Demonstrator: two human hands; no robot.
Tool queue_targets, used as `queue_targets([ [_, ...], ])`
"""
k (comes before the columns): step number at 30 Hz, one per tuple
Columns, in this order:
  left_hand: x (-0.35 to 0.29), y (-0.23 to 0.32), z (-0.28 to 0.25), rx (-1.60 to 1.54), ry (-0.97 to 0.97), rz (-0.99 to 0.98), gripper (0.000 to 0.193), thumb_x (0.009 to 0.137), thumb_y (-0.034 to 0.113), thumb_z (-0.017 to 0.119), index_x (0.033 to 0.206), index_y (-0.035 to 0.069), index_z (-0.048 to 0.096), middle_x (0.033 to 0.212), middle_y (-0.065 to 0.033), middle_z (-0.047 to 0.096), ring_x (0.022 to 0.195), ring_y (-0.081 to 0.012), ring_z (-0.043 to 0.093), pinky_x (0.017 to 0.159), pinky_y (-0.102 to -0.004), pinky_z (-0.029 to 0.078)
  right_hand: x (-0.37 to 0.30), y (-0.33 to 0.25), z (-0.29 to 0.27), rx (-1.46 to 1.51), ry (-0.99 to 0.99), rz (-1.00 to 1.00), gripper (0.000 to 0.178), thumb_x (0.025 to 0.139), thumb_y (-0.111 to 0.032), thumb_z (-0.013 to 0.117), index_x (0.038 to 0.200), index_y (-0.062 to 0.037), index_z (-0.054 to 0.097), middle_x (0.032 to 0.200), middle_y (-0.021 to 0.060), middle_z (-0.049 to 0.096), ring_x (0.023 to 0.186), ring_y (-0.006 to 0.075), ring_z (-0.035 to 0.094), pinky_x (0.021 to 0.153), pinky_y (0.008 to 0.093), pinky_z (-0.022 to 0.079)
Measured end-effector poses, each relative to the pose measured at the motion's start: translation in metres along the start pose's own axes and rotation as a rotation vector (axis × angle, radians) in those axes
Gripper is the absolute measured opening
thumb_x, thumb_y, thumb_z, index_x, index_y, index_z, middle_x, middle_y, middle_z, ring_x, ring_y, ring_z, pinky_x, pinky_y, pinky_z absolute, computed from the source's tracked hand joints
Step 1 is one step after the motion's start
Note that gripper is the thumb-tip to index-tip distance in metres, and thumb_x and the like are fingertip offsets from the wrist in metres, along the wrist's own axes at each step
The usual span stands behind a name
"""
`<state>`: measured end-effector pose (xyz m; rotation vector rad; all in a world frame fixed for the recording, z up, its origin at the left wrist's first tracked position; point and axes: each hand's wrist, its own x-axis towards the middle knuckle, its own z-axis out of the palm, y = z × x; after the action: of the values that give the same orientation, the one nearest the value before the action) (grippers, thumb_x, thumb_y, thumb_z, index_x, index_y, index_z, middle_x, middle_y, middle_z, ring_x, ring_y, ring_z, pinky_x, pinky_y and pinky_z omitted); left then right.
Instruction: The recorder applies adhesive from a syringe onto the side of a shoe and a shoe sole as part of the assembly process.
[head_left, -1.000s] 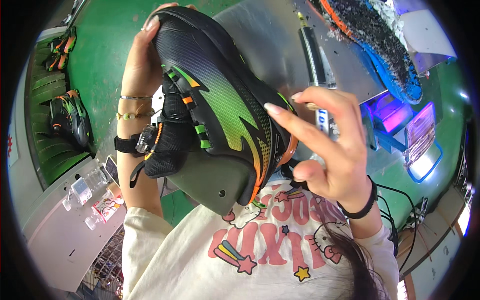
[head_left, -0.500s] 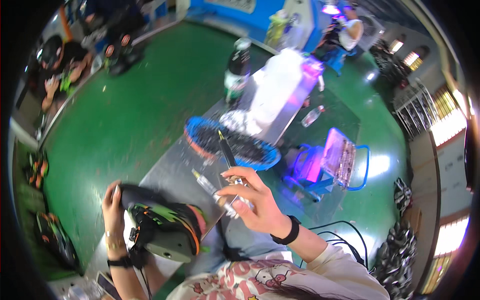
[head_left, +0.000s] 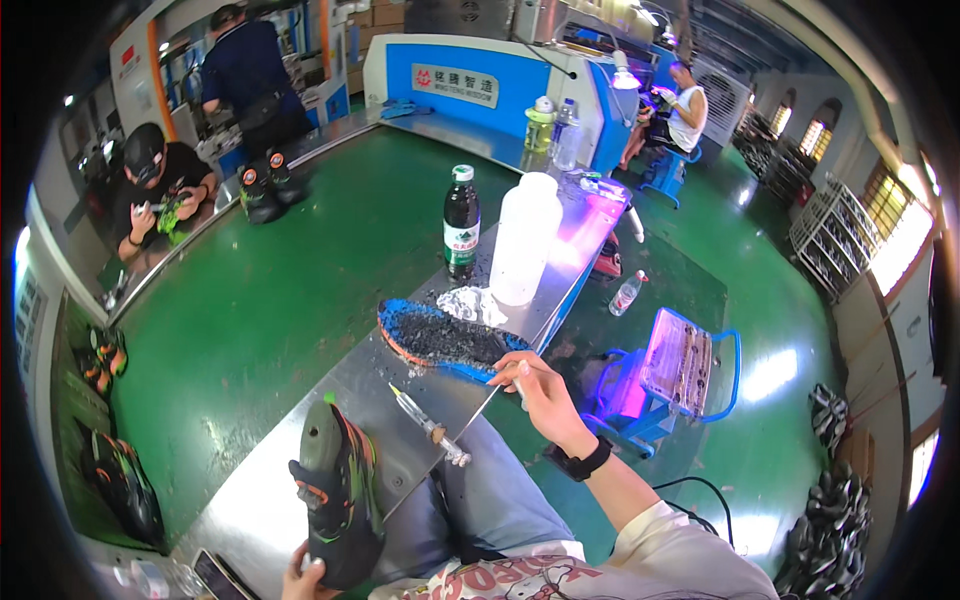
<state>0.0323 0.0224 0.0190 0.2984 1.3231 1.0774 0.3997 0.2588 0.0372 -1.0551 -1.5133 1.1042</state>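
Left hand (head_left: 305, 578) sits at the bottom edge of the view, fingers wrapped around the heel end of a black shoe (head_left: 335, 490) with green and orange trim; the shoe is sole-side up and toe pointing away, resting partly on the metal worktop (head_left: 250, 520) and partly over the person's lap. Right hand (head_left: 540, 390) is stretched forward over the worktop edge, fingers closed in a pinch on a small white-handled tool (head_left: 520, 378); its tip looks to be at or just beside the near edge of the blue sole (head_left: 440, 340), contact not clear. The sole lies flat on the worktop with its dark, crumbly inner face up. A glue brush (head_left: 428, 428) lies loose on the worktop between shoe and sole, touching neither hand. A crumpled white rag (head_left: 472, 303), a tall white plastic bottle (head_left: 522, 240) and a dark glass bottle (head_left: 461, 222) stand just behind the sole. Judgement: the step looks like work on the sole with the tool. To do it well: keep the pinch low on the handle for control, work along the rim without lifting the sole off the worktop, keep the shoe pinned so it doesn't roll off the lap, and avoid knocking the brush.
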Motion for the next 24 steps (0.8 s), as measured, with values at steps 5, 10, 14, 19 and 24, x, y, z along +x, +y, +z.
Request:
queue_targets([
  [5, 0.022, -0.038, 0.083, -0.230, -0.213, 0.077, 0.062, 0.071, 0.010, 0.060, 0.128, -0.004, 0.038, 0.119, -0.0152, 0.055, 0.108, -0.0290, 0.056, 0.094, -0.0436, 0.045, -0.013, 0.009, 0.001, -0.017, 0.079, 0.151, 0.061, 0.099, -0.042, 0.028, 0.081, 0.0051, 0.064, 0.098, 0.0085, 0.062, 0.068, 0.0140, 0.054, 0.066, 0.0279, 0.045],
  [10, 0.069, -0.067, 0.127, -0.467, -0.456, -0.003, 0.070, 0.071, 0.022, 0.070, 0.130, 0.002, 0.037, 0.121, -0.0149, 0.053, 0.111, -0.0334, 0.054, 0.092, -0.0441, 0.045, -0.026, -0.010, 0.002, -0.126, 0.005, 0.178, 0.063, 0.099, -0.040, 0.027, 0.076, 0.0052, 0.064, 0.096, 0.0094, 0.062, 0.071, 0.0136, 0.054, 0.066, 0.0276, 0.044],
  [14, 0.095, -0.074, 0.138, -0.500, -0.526, -0.099, 0.073, 0.070, 0.006, 0.069, 0.134, 0.001, 0.033, 0.130, -0.0166, 0.045, 0.125, -0.0345, 0.041, 0.105, -0.0444, 0.034, -0.034, 0.002, 0.002, -0.136, 0.080, 0.120, 0.066, 0.100, -0.038, 0.020, 0.070, 0.0036, 0.062, 0.098, 0.0121, 0.062, 0.068, 0.0156, 0.052, 0.069, 0.0287, 0.043],
  [19, 0.099, -0.069, 0.147, -0.602, -0.481, -0.133, 0.056, 0.070, -0.012, 0.066, 0.121, 0.004, 0.048, 0.115, -0.0058, 0.054, 0.105, -0.0176, 0.055, 0.087, -0.0312, 0.049, -0.060, -0.043, 0.032, -0.279, -0.008, -0.025, 0.076, 0.098, -0.047, 0.014, 0.066, 0.0014, 0.063, 0.098, 0.0183, 0.060, 0.074, 0.0195, 0.055, 0.068, 0.0318, 0.044],
  [24, 0.104, -0.068, 0.143, -0.527, -0.518, -0.155, 0.063, 0.067, -0.017, 0.066, 0.123, 0.005, 0.048, 0.116, -0.0048, 0.053, 0.107, -0.0167, 0.054, 0.091, -0.0330, 0.046, -0.076, -0.069, 0.039, -0.170, -0.296, 0.020, 0.072, 0.096, -0.046, 0.015, 0.064, -0.0006, 0.062, 0.090, 0.0195, 0.057, 0.071, 0.0233, 0.055, 0.061, 0.0317, 0.044],
])
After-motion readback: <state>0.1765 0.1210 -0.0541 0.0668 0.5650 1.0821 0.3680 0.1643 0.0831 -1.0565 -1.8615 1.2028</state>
